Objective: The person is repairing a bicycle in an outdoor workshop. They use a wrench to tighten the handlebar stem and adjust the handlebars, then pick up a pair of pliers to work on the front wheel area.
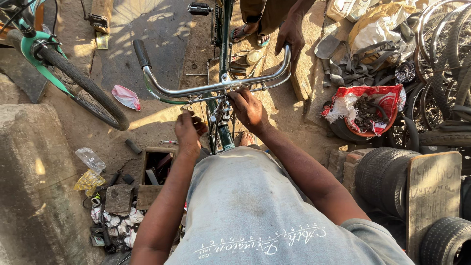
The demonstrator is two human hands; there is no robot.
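Note:
A chrome handlebar with a black grip at its left end crosses the green bicycle frame in front of me. My right hand rests on the stem clamp at the bar's middle, fingers curled on the fitting. Just below and left of the clamp, my left hand is closed around a small metal tool, probably a spanner. Another person's hand grips the right end of the handlebar; their sandalled feet show behind it.
A second green bicycle's wheel stands at the left. An open wooden toolbox and scattered tools and rags lie on the dirt at lower left. Stacked tyres, rims and a red bag of scrap crowd the right.

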